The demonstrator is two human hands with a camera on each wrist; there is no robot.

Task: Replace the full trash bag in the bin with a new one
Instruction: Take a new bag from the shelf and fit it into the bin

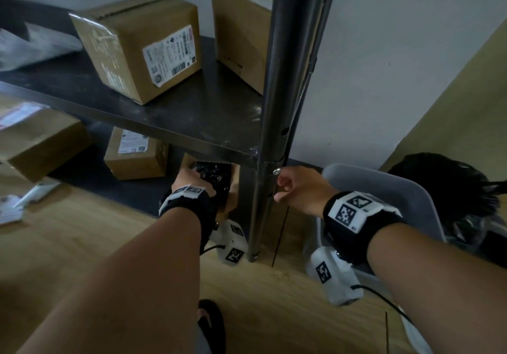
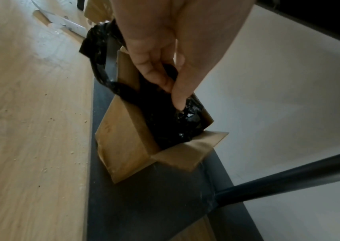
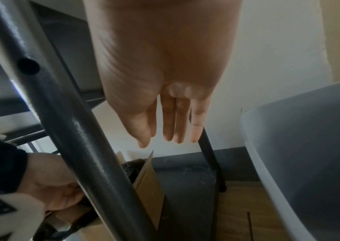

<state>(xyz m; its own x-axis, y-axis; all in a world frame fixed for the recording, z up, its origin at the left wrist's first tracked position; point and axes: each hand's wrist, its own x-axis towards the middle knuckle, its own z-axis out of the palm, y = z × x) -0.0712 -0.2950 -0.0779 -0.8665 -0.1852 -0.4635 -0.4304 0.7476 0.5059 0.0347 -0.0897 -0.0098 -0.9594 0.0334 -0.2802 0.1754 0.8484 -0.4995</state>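
Observation:
A small open cardboard box stands on the dark bottom shelf and holds crumpled black trash bags. My left hand reaches into it, thumb and fingers pinching the black plastic; a strip of bag trails out over the box edge. To the right of the metal shelf post, my right hand hangs with straight fingers and holds nothing. The grey bin is just right of that hand. A bulging black bag shows past its wall; whether it sits inside is unclear.
The steel shelf post stands between my two hands. Taped cardboard boxes sit on the upper and lower shelves. Papers lie on the wooden floor at the left, and my sandalled foot is below.

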